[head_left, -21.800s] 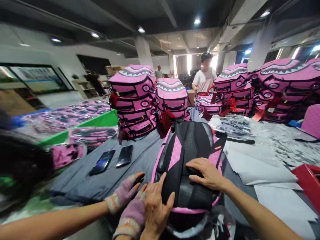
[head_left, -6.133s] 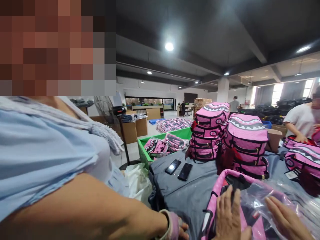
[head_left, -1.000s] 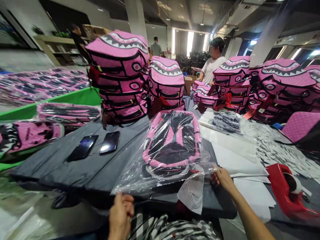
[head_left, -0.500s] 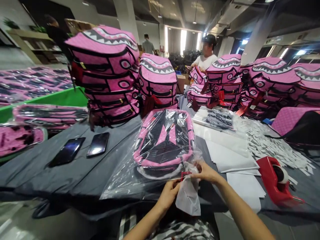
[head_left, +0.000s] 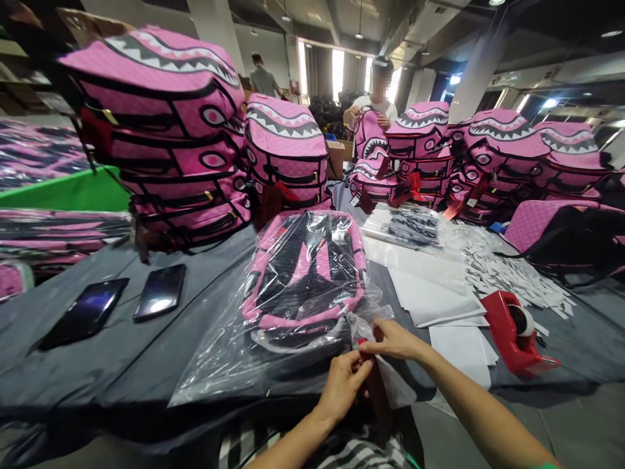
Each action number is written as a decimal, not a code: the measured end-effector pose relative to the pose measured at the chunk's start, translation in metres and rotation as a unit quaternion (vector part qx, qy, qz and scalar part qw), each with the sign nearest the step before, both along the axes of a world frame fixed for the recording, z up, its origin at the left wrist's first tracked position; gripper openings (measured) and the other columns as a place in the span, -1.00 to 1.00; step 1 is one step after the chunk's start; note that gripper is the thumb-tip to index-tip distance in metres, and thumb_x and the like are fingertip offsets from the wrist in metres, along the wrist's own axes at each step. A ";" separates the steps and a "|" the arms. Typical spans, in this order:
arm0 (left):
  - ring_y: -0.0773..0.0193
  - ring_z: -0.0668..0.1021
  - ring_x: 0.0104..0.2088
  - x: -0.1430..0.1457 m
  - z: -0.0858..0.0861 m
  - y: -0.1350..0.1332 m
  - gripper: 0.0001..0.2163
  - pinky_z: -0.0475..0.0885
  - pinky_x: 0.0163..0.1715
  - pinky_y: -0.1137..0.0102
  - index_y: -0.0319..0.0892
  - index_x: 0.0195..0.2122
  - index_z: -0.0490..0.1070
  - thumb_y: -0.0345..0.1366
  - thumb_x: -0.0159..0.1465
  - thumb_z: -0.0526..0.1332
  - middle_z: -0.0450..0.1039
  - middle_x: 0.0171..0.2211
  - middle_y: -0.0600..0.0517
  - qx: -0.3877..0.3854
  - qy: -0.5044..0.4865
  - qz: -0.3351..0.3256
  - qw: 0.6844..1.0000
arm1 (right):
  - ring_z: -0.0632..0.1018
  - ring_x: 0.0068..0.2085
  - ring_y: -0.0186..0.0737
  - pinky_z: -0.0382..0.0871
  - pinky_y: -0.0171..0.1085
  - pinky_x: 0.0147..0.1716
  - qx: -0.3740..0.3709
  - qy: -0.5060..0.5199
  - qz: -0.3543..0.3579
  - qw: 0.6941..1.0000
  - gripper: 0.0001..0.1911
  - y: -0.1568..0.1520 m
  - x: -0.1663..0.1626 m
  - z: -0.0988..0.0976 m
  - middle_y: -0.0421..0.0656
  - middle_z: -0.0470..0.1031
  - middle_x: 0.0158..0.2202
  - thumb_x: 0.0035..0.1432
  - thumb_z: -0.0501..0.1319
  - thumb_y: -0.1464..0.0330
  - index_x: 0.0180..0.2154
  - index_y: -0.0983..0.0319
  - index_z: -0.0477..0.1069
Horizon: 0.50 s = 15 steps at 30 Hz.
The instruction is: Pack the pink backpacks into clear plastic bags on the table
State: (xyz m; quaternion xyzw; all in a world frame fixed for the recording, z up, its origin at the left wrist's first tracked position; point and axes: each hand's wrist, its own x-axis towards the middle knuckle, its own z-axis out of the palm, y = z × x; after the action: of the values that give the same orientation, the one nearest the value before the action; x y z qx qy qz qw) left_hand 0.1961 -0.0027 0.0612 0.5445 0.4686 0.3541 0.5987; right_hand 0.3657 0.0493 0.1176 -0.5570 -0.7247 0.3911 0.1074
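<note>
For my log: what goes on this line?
left hand: pinching bag | right hand: pinching bag | backpack: inside bag, on table

Bare forearms, ungloved hands, striped black-and-white garment [head_left: 342, 453] below

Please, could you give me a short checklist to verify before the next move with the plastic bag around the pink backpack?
1. Backpack fully inside the plastic bag: ok, the film covers it all.
2. Both hands at the open end of the bag: ok, left hand and right hand pinch it at the near table edge.
3. Small red piece between the fingertips: cannot tell what it is.
4. Tape dispenser close by: ok, it stands to the right on the table.
5. Two phones apart from the bag: ok, they lie to the left.
</note>
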 end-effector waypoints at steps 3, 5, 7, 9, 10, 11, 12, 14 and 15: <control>0.30 0.41 -0.67 -0.009 0.000 -0.001 -0.56 0.23 -0.65 0.46 -0.21 -0.47 0.43 0.14 0.11 0.26 0.38 -0.66 0.08 0.000 -0.024 0.023 0.999 | 0.44 -0.33 -0.22 0.31 -0.30 -0.32 -0.036 0.100 0.043 0.993 -0.56 0.000 0.024 0.000 -0.22 0.46 -0.34 -0.11 0.44 0.14 -0.26 0.23 0.38; 0.32 0.39 -0.69 -0.013 0.002 0.000 -0.56 0.21 -0.67 0.46 -0.18 -0.51 0.38 0.15 0.06 0.28 0.35 -0.68 0.09 -0.016 -0.034 0.044 0.998 | 0.44 -0.34 -0.25 0.29 -0.32 -0.31 -0.018 0.079 0.049 0.996 -0.65 -0.004 0.033 0.004 -0.22 0.46 -0.31 -0.10 0.39 0.30 -0.24 0.23 0.38; 0.30 0.40 -0.71 -0.013 0.004 0.000 -0.57 0.21 -0.70 0.46 -0.16 -0.52 0.35 0.16 0.05 0.27 0.35 -0.69 0.09 -0.037 -0.032 0.052 0.997 | 0.41 -0.41 -0.30 0.21 -0.35 -0.38 0.014 0.030 0.050 0.998 -0.80 -0.011 0.036 0.008 -0.26 0.43 -0.39 -0.03 0.26 0.45 -0.28 0.22 0.36; 0.28 0.41 -0.71 -0.009 0.007 0.001 -0.56 0.20 -0.71 0.46 -0.16 -0.51 0.35 0.18 0.05 0.26 0.34 -0.70 0.10 -0.050 -0.023 0.053 0.997 | 0.40 -0.46 -0.30 0.12 -0.35 -0.43 0.052 -0.029 0.046 0.997 -0.87 -0.020 0.037 0.012 -0.28 0.40 -0.48 0.06 0.16 0.50 -0.30 0.22 0.37; 0.28 0.41 -0.72 -0.007 0.010 0.001 -0.54 0.20 -0.72 0.46 -0.16 -0.50 0.35 0.20 0.05 0.25 0.33 -0.70 0.10 -0.052 -0.018 0.052 0.997 | 0.43 -0.45 -0.28 0.08 -0.34 -0.43 0.074 -0.064 0.032 0.995 -0.86 -0.026 0.038 0.012 -0.26 0.42 -0.49 0.12 0.12 0.49 -0.27 0.21 0.39; 0.28 0.41 -0.72 -0.004 0.012 0.002 -0.51 0.20 -0.72 0.45 -0.16 -0.50 0.35 0.24 0.05 0.23 0.32 -0.70 0.10 -0.054 -0.014 0.048 0.997 | 0.47 -0.44 -0.24 0.07 -0.33 -0.44 0.094 -0.100 0.015 0.990 -0.84 -0.032 0.039 0.011 -0.23 0.46 -0.47 0.18 0.10 0.47 -0.22 0.21 0.41; 0.27 0.41 -0.72 -0.001 0.015 0.002 -0.49 0.19 -0.72 0.45 -0.15 -0.50 0.34 0.27 0.06 0.21 0.32 -0.70 0.10 -0.057 -0.014 0.040 0.997 | 0.52 -0.42 -0.19 0.06 -0.32 -0.44 0.109 -0.133 0.001 0.985 -0.80 -0.040 0.041 0.008 -0.19 0.50 -0.45 0.23 0.09 0.45 -0.15 0.21 0.43; 0.25 0.45 -0.68 0.004 0.019 0.002 -0.46 0.24 -0.68 0.43 -0.15 -0.49 0.33 0.31 0.14 0.12 0.38 -0.66 0.07 -0.050 -0.016 -0.002 0.999 | 0.59 -0.38 -0.10 0.08 -0.30 -0.44 0.126 -0.168 -0.009 0.978 -0.77 -0.057 0.044 -0.002 -0.13 0.58 -0.40 0.29 0.07 0.41 -0.07 0.21 0.43; 0.26 0.47 -0.64 0.005 0.020 0.002 -0.47 0.28 -0.64 0.43 -0.15 -0.48 0.34 0.27 0.22 0.06 0.41 -0.62 0.05 -0.030 -0.004 -0.036 0.999 | 0.62 -0.37 -0.08 0.09 -0.29 -0.45 0.133 -0.166 -0.006 0.977 -0.78 -0.066 0.045 -0.009 -0.12 0.59 -0.39 0.33 0.07 0.39 -0.08 0.21 0.44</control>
State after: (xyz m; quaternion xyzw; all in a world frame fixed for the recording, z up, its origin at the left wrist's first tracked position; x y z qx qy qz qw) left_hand 0.2015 -0.0007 0.0816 0.5412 0.4565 0.3209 0.6290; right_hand 0.4104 -0.0163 0.1086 -0.5994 -0.7745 0.1926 0.0615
